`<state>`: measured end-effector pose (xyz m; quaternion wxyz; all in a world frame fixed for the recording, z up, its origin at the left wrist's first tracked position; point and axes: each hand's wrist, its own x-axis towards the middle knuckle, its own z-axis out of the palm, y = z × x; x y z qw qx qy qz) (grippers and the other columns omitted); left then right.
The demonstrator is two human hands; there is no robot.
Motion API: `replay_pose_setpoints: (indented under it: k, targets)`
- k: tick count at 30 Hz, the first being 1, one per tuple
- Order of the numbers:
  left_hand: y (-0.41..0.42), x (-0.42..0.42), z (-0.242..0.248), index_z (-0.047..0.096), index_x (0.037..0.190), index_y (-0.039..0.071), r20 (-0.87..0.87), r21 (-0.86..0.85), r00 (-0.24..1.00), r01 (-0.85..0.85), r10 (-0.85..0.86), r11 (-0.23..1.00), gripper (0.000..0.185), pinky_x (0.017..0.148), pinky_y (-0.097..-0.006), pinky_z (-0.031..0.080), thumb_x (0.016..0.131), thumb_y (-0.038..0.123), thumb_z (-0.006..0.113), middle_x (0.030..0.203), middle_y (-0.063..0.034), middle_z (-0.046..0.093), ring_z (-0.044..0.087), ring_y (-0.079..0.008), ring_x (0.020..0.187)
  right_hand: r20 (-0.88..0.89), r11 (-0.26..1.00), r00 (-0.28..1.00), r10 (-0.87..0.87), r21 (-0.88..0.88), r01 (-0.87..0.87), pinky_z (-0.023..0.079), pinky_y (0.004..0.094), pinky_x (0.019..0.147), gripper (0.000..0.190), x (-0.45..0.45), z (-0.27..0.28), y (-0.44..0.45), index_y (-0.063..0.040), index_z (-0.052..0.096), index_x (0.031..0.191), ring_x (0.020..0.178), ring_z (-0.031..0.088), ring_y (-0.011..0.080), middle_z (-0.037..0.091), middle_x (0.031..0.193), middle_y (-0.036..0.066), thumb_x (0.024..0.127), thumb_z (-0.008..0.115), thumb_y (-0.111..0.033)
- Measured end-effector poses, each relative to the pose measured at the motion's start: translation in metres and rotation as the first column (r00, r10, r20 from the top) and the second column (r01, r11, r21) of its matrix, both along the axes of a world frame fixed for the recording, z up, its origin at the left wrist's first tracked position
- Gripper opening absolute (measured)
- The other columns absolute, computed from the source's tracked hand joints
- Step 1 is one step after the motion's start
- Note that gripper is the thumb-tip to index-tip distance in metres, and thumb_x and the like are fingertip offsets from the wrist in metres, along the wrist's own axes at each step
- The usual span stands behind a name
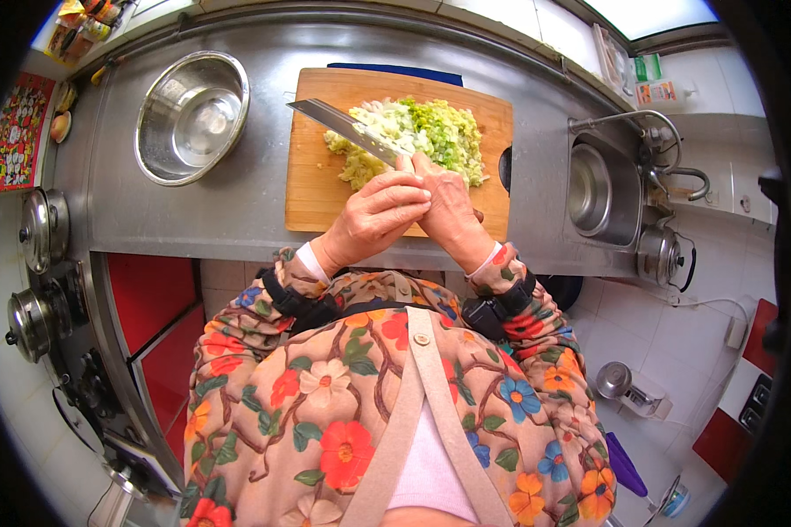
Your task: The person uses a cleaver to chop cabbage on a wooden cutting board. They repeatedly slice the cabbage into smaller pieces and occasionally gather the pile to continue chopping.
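My right hand (447, 197) grips a kitchen cleaver (349, 125) near the heel of its blade. The blade slants up to the left, and most of the handle is hidden under this hand. My left hand (376, 209) lies against the right hand's fingers close to the blade. Whether it pinches anything is hidden. Chopped pale-green vegetable (435, 132) is heaped on a wooden cutting board (313, 201) beneath the cleaver. A yellower pile of chopped vegetable (361, 165) sits at the heap's left, partly behind the blade.
A steel bowl (191, 118) stands on the steel counter (263, 217) left of the board. To the right is a sink (592, 191) with a faucet (633, 118), then a kettle (659, 253). Lidded pots (36, 227) line the far left. A blue cloth-like item (395, 71) shows behind the board.
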<state>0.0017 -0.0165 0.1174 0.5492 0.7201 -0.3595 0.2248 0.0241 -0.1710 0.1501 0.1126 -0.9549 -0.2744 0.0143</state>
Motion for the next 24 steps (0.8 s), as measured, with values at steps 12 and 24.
replay_pose_setpoints:
  k: [12,24]
  targets:
    - [0.019,0.008,-0.006,0.062,0.076,0.006,0.035,0.158,0.995,-0.101,0.097,0.982,0.017,0.084,-0.0389,0.048,0.071,0.012,0.078,0.083,-0.0066,0.062,0.060,-0.0262,0.083,0.053,0.983,0.998,-0.030,-0.179,0.039,0.055,0.0361,0.055,0.014,0.001,0.003,0.004,-0.002,0.051,0.094,0.070,0.068,0.0287,0.059,0.083,0.014,0.084,0.057,-0.008]
    - [0.008,0.012,0.000,0.066,0.097,0.009,0.117,0.173,0.990,-0.094,0.074,0.980,0.028,0.075,-0.0352,0.044,0.070,0.005,0.073,0.090,-0.0034,0.057,0.054,-0.0234,0.081,0.006,0.994,1.000,-0.018,-0.107,0.018,0.054,0.0386,0.057,0.019,0.000,0.001,-0.001,-0.002,0.051,0.096,0.070,0.067,0.0310,0.058,0.087,0.016,0.081,0.061,-0.007]
